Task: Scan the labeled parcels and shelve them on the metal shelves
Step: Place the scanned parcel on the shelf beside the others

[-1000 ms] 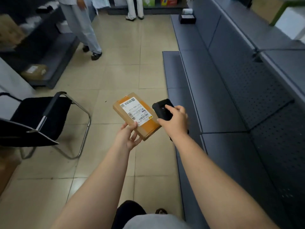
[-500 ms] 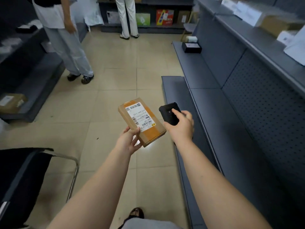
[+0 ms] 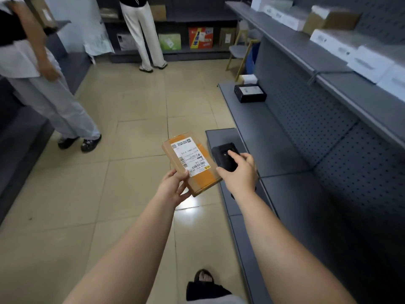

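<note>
My left hand (image 3: 174,186) grips the near corner of a flat brown cardboard parcel (image 3: 205,179) with orange tape and a white barcode label facing up. My right hand (image 3: 240,173) holds a black handheld scanner (image 3: 223,155) just right of the parcel, index finger lying on its back. Both are held over the tiled floor beside the grey metal shelves (image 3: 285,163) on my right.
The low shelf carries a black box (image 3: 249,93) farther along. White and brown boxes (image 3: 333,40) line the upper shelf. Two people stand ahead, one at left (image 3: 43,88), one at the back shelves (image 3: 142,34). A wooden stool (image 3: 241,51) is by the far corner.
My view has lifted and turned forward; the black chair at left has dropped out of view and more of the back shelves shows. Both hands keep their hold on parcel and scanner.
</note>
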